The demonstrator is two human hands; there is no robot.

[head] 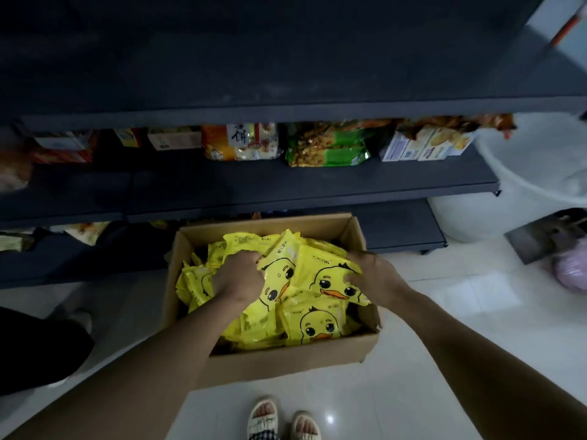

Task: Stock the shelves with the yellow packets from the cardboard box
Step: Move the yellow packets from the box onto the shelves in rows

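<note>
Cardboard box (286,360): open-topped, on the pale tiled floor (444,360) in front of the dark shelves (286,182), heaped with yellow packets (313,327) bearing a cartoon duck face. My left hand (236,276): down in the heap at the box's left centre, fingers curled into the packets and gripping them. My right hand (370,274): at the box's right side, fingers curled round the edge of a duck-faced packet (330,281) lying on top of the heap. Middle shelf: one row of boxed and bagged snacks, among them an orange-and-white bag (243,141), a green bag (327,147) and pale cartons (425,144). My sandalled feet (282,422): on the tiles just before the box. White tub (533,173): right of the shelves.
</note>
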